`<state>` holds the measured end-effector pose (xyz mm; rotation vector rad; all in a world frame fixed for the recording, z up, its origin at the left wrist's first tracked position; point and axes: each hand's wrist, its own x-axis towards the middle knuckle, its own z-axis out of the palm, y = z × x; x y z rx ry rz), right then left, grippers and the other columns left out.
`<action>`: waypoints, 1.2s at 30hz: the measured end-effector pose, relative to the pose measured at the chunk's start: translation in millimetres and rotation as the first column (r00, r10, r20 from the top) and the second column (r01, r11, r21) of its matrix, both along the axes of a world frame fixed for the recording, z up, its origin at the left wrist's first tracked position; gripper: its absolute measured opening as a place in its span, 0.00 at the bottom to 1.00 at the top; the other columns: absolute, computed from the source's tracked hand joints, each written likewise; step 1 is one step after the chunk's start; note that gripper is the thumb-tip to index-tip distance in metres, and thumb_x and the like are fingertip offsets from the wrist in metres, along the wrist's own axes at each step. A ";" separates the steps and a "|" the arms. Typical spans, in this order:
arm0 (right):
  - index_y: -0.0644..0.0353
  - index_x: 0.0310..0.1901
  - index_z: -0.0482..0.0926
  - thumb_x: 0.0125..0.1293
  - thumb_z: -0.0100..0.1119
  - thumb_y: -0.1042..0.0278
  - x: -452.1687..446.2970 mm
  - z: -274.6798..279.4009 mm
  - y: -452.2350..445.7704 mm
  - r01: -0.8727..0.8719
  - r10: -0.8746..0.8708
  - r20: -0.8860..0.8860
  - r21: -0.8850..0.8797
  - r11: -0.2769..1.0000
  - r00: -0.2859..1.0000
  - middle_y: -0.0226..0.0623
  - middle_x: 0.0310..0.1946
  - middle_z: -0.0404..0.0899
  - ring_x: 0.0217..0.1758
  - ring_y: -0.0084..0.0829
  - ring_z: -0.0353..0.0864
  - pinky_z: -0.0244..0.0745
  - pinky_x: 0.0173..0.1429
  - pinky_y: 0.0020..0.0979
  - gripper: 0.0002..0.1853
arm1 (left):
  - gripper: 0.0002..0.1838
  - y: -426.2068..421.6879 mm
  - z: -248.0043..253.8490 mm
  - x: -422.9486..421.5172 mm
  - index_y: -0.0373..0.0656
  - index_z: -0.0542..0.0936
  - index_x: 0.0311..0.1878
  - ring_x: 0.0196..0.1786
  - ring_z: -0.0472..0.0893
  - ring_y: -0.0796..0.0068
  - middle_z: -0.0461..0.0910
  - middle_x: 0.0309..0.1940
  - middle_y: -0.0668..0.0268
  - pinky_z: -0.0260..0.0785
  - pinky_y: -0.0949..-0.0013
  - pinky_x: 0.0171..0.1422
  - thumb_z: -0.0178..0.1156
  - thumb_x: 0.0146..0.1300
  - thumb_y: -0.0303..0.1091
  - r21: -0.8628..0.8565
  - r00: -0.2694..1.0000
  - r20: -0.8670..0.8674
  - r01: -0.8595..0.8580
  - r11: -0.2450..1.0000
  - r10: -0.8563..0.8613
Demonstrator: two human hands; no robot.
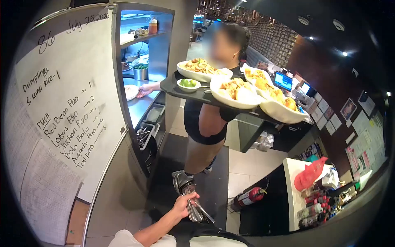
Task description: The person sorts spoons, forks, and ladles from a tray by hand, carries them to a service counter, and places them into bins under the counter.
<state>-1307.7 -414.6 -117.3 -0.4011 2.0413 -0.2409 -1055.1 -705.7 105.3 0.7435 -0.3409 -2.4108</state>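
My left hand [185, 205] reaches out from a white sleeve at the bottom, fingers wrapped round a bundle of metal cutlery [195, 212]. Large rounded spoon heads [181, 181] stick out above my fist, and handles fan out below it. My right hand is out of view. Ahead, a dark tray [181, 89] hangs at chest height in front of a person [212, 123]; what supports it is hidden. It bears a noodle dish [201, 68], a small bowl of green limes [188, 83], and white dishes of fried-looking food [236, 92].
Another person's hand [144, 90] holds a plate [131, 92] at the steel pass shelf [142, 108]. A handwritten whiteboard [70, 82] stands at left. To the right are a fire extinguisher [250, 196] and a counter [293, 197] with bottles and a red cloth-like item [310, 175]. A dark mat [164, 164] covers the floor.
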 end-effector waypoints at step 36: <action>0.69 0.44 0.81 0.71 0.47 0.49 -136.5 -35.8 -190.2 -0.486 0.488 0.001 -0.077 0.870 0.873 0.46 0.40 0.84 0.42 0.36 0.83 0.74 0.47 0.41 0.26 | 0.08 9.7 -7.9 -27.5 0.44 0.80 0.34 0.24 0.73 0.76 0.77 0.24 0.69 0.72 0.67 0.35 0.61 0.67 0.36 0.107 0.838 -0.037 -0.538 0.836 0.544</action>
